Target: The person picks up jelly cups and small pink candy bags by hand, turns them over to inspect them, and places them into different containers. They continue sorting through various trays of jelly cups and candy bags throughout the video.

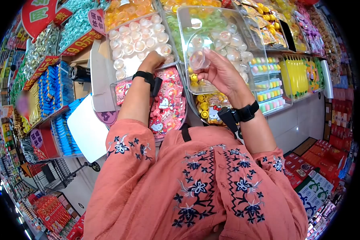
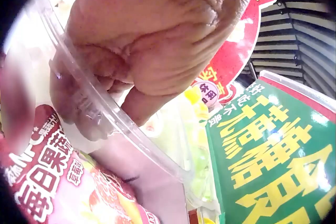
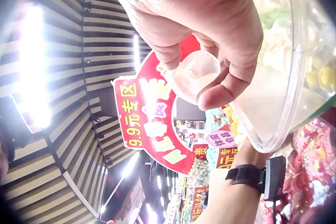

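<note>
My right hand (image 1: 224, 74) pinches a small clear jelly cup (image 3: 197, 74) between thumb and fingers. It holds the cup up over the clear-lidded bin (image 1: 264, 76) on the right. My left hand (image 1: 154, 62) reaches over the front rim into the clear tray (image 1: 111, 52) of pale jelly cups (image 1: 135, 35). In the left wrist view, the left fingers (image 2: 86, 113) bend down behind the clear plastic wall (image 2: 131, 127); I cannot tell whether they grip a cup. Single jelly cups lie right beside this hand.
Pink candy packets (image 1: 170, 96) fill the compartment under my left forearm. Yellow packets (image 1: 214, 106) sit below my right hand. Colourful sweets (image 1: 266, 86) and yellow packs (image 1: 296, 76) line the right side. A white panel (image 1: 88, 130) juts out at left, above a shopping cart (image 1: 48, 176).
</note>
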Action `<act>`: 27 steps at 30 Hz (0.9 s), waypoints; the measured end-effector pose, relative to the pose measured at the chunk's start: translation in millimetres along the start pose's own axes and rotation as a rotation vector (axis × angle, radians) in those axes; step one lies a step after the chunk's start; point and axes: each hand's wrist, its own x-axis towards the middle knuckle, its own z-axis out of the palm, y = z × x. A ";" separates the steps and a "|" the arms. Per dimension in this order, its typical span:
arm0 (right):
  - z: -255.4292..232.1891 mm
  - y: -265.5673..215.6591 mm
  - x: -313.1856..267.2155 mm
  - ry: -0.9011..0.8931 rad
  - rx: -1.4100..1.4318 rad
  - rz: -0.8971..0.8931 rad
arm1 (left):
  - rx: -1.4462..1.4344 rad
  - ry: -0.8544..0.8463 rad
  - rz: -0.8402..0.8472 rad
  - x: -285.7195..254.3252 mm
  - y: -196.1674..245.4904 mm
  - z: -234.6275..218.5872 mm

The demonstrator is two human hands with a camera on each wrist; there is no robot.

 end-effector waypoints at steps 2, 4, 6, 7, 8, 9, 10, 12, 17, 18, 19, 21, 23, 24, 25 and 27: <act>0.7 -0.1 0.3 0.002 -0.001 0.001 | -0.086 -0.053 -0.040 -6.2 5.0 -4.2; 1.3 -0.1 0.9 0.004 -0.003 0.001 | -0.015 -0.081 -0.015 -2.6 1.5 -5.6; -0.1 0.2 2.9 -0.009 -0.017 0.004 | 0.028 -0.092 0.004 -1.7 0.6 -6.2; -0.8 0.1 4.2 -0.015 -0.024 0.005 | 0.036 -0.089 0.010 -2.5 1.5 -6.4; -0.7 -0.9 5.2 -0.020 -0.040 0.008 | 0.043 -0.086 0.016 -3.2 2.3 -6.7; 0.3 -3.0 6.2 -0.025 -0.056 0.010 | 0.063 -0.082 0.011 -2.7 2.4 -6.8; 1.6 -5.4 7.1 -0.030 -0.073 0.013 | 0.083 -0.079 0.006 -2.3 2.3 -7.0; 6.8 -12.7 8.9 -0.018 -0.130 0.020 | 0.073 -0.078 -0.008 -2.8 2.9 -7.4; 25.3 -40.3 25.4 -0.038 -0.342 0.059 | -0.048 -0.076 -0.024 -8.0 3.2 -7.6; 36.1 -48.5 28.2 -0.047 -0.411 0.059 | -0.091 -0.060 -0.006 -5.5 -1.8 -5.2; 43.5 -53.7 32.5 -0.057 -0.480 0.060 | -0.134 -0.043 0.012 -2.1 -8.4 -1.2; 48.3 -60.7 53.5 -0.161 -0.668 0.065 | -0.154 -0.014 0.037 0.3 -14.3 1.6; 61.5 -64.1 74.4 -0.222 -0.911 0.074 | -0.107 0.010 0.051 -3.6 -9.7 0.9; 74.1 -62.9 80.9 -0.206 -1.099 0.020 | -0.092 0.017 0.065 -3.9 -10.0 1.3; 81.0 -57.0 92.8 -0.210 -1.332 -0.091 | -0.078 0.024 0.079 -3.8 -10.4 1.4; 86.0 -42.6 123.4 -0.217 -1.788 -0.333 | -0.083 0.052 0.122 0.8 -16.0 4.0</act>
